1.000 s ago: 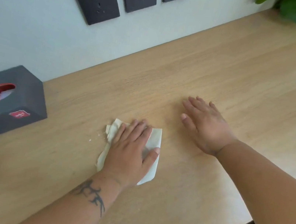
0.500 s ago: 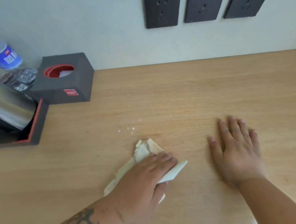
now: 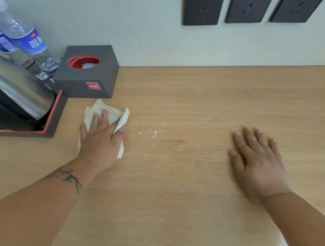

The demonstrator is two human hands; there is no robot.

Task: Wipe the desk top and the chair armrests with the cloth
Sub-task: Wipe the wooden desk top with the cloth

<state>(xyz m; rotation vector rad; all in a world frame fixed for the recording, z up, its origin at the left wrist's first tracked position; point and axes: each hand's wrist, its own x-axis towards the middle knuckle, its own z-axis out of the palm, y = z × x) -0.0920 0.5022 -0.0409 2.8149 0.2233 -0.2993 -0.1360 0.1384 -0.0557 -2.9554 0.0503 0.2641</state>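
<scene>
Left hand (image 3: 99, 144) is pressing flat on the cloth (image 3: 114, 115), fingers (image 3: 96, 118) spread over it, thumb tucked against its right edge; cloth is lying on the table (image 3: 189, 191) just in front of the tissue box (image 3: 88, 73), beside the tray (image 3: 52, 124). Right hand (image 3: 257, 165) is resting palm-down on bare wood, well apart, fingers open and holding nothing. White crumbs (image 3: 151, 132) are sitting just right of the cloth. Tissue box is showing a small red label, writing too blurred to read. Bottles (image 3: 20, 36) are carrying blue-and-white labels, print illegible. Kettle (image 3: 18, 89) is standing in the tray, partly cut off at the left edge. Three dark sockets (image 3: 202, 3) are on the wall, tops cropped.
</scene>
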